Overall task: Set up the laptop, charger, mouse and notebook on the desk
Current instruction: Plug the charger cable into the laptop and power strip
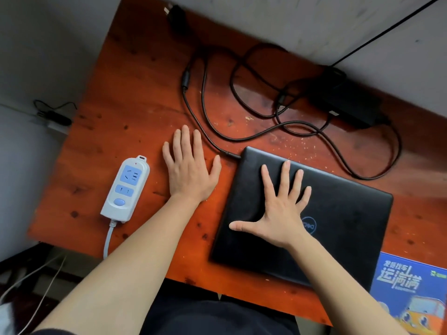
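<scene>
A closed black laptop (338, 228) lies on the reddish wooden desk (125, 112), right of centre. My right hand (280, 209) rests flat on its lid with the fingers spread. My left hand (188, 170) lies flat on the bare desk just left of the laptop. The charger's black power brick (348, 102) sits at the back right. Its black cable (217, 97) loops across the desk and is plugged into the laptop's far left corner. The charger's wall plug (175, 14) lies at the desk's back edge. A blue notebook (411, 293) with a cartoon cover lies at the front right.
A white and blue power strip (125, 187) lies on the desk left of my left hand, its grey cord (107, 240) hanging over the front edge. Grey walls border the desk at the back and left. Small wood crumbs dot the desk behind the laptop.
</scene>
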